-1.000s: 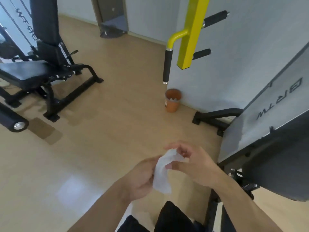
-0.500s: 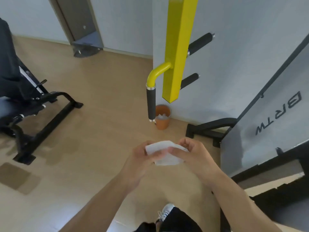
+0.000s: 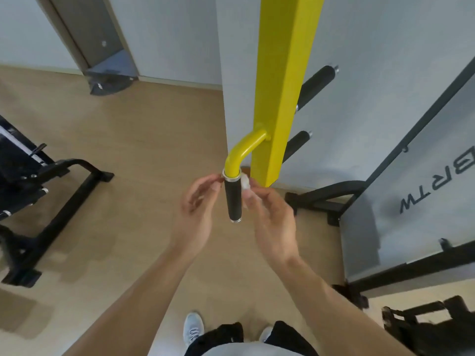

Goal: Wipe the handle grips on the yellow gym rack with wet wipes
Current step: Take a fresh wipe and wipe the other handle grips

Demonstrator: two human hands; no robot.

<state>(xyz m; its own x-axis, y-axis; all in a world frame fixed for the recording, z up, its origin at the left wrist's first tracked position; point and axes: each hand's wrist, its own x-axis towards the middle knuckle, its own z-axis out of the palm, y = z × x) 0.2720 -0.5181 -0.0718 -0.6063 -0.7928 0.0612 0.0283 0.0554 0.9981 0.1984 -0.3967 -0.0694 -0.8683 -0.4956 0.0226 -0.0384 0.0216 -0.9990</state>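
Note:
The yellow gym rack post (image 3: 282,86) hangs down the middle of the view, with a curved yellow arm ending in a black foam handle grip (image 3: 233,200). My right hand (image 3: 270,214) holds a white wet wipe (image 3: 245,182) against the grip's top right side. My left hand (image 3: 198,204) is just left of the grip, fingers apart, holding nothing. Two more black grips (image 3: 316,84) (image 3: 295,145) stick out behind the post, toward the wall.
A black weight bench frame (image 3: 56,199) stands on the wooden floor at the left. A grey machine panel marked BRTW (image 3: 424,191) with black feet fills the right. My shoes (image 3: 193,330) show at the bottom. A grey door (image 3: 100,34) is at the back.
I have stepped closer to the rack. My hands rose from holding the wipe together to either side of the grip; the wipe is now in my right hand only.

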